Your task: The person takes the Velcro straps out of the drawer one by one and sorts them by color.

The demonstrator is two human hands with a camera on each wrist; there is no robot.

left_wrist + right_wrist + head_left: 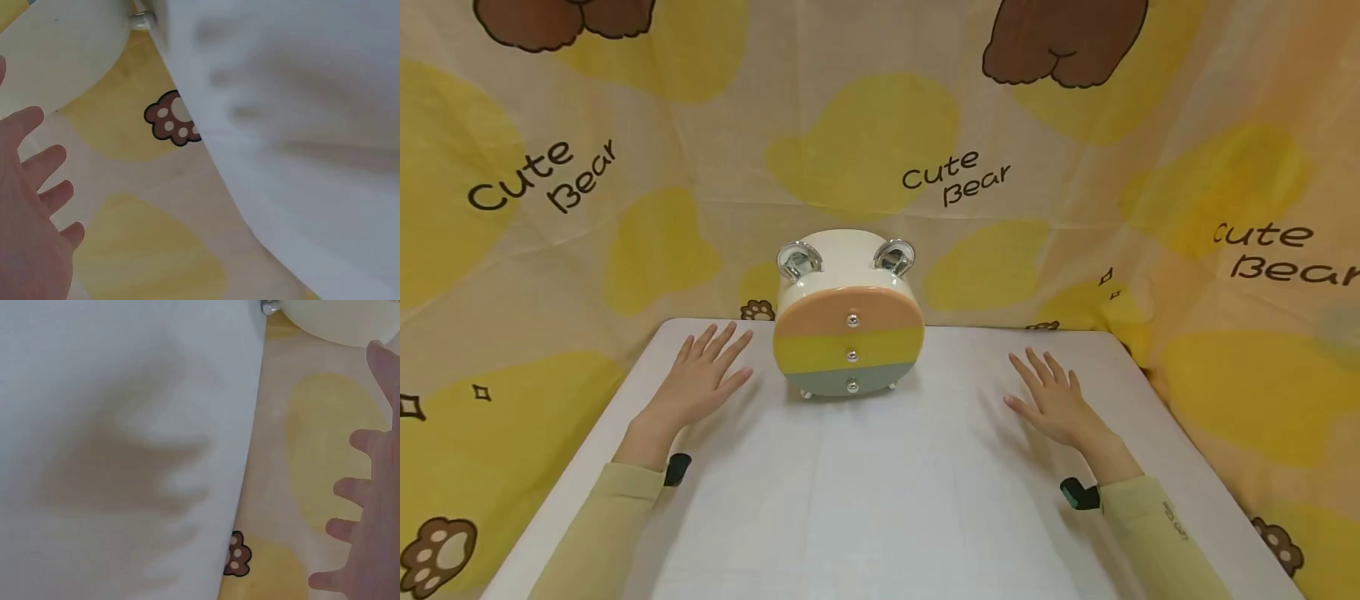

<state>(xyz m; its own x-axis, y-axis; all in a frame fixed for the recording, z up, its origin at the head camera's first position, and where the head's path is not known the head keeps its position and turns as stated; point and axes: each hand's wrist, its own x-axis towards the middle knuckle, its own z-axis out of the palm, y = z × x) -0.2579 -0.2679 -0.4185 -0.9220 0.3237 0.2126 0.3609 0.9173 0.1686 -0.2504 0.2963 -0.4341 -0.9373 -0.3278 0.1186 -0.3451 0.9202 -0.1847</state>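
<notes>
A small rounded drawer box (848, 340) stands on short feet at the back middle of the white table. Its front has orange, yellow and grey-green bands, each with a silver knob, and two silver ear-shaped pieces sit on top. Left of it, my left hand (703, 379) hovers over the table with fingers spread, holding nothing. Farther off to the right, my right hand (1054, 402) is likewise held above the table, fingers apart and nothing in it. Both wrist views show part of the box's white body (69, 50), apart from the fingers.
The white table (842, 500) ends just behind the box, against a yellow and beige cloth (865, 142) printed with bears, paws and "Cute Bear". That cloth also hangs along both sides. Dark bands (1081, 493) show at both wrists.
</notes>
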